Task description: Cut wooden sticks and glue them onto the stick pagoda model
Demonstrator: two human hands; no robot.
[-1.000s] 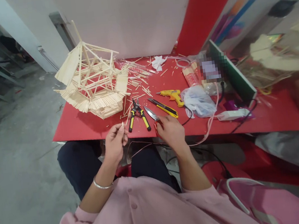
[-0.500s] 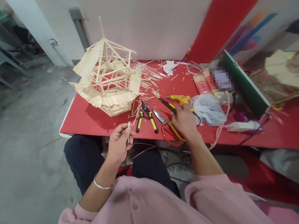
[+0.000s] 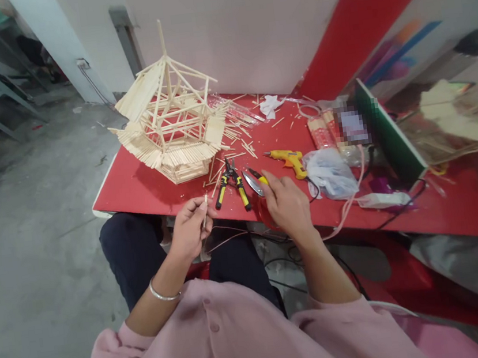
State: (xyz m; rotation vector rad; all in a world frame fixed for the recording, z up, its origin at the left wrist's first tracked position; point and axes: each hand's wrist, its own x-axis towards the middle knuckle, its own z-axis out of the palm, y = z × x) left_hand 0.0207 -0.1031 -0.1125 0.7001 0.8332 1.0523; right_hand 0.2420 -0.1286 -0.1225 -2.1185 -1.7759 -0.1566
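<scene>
My left hand (image 3: 190, 228) is closed, with a short pale wooden stick (image 3: 206, 201) pinched upright between thumb and fingers, just off the table's front edge. My right hand (image 3: 288, 203) is closed around a slim black-and-yellow cutter (image 3: 259, 176), whose front end shows beyond the fingers. Under and beside that hand lie scissors (image 3: 252, 184) with silver blades; their red handle is mostly covered. Black-and-yellow pliers (image 3: 232, 187) lie open between my hands. Behind the left hand stands a tiered, pavilion-like model (image 3: 174, 126) of wooden sticks, its roof partly covered.
A yellow glue gun (image 3: 288, 160) rests beyond my right hand, near a crumpled plastic bag (image 3: 329, 173). Loose sticks (image 3: 237, 132) litter the red table (image 3: 130, 183) beside the model. A green board (image 3: 388, 131) stands at the right, and cables hang below the table edge.
My right hand has moved left and slightly down with the cutter, away from the glue gun and over the scissors' handles. My left hand keeps its pinch on the stick.
</scene>
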